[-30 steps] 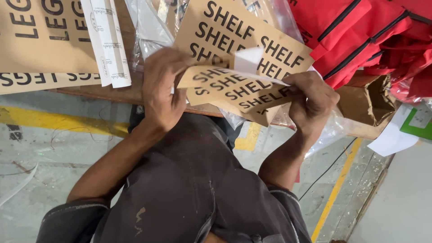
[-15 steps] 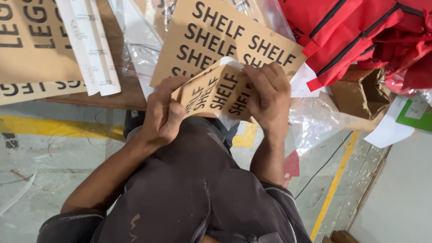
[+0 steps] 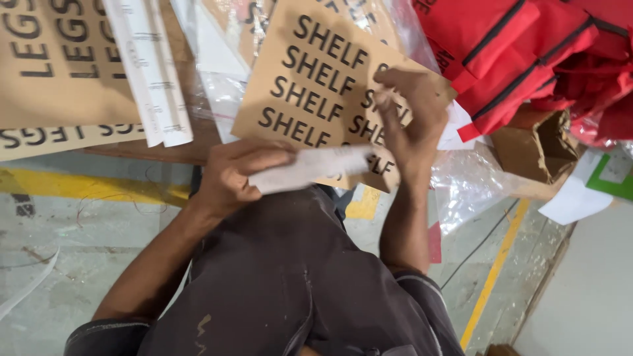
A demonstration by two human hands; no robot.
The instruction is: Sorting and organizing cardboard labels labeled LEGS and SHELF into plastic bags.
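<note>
Left hand [image 3: 231,175] closed on a white paper strip [image 3: 310,168], strip lying sideways toward the right hand [image 3: 412,118]. Right hand rests on a brown printed cardboard sheet [image 3: 310,86], fingers spread. More brown cardboard sheets [image 3: 56,66] at left with white paper slips [image 3: 148,66] on top. Clear plastic bags [image 3: 471,178] and red fabric items [image 3: 527,53] at right. Wooden tabletop [image 3: 158,148] edge; yellow-lined floor [image 3: 66,231] below.

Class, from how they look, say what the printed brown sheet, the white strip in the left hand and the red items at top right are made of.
Brown sheet: likely cardboard or stiff kraft paper, matte tan with black print. White strip in the left hand: seemingly paper, perhaps label backing, thin and pale. Red items: fabric, soft folds with dark trim. The right hand rests on the sheet.
</note>
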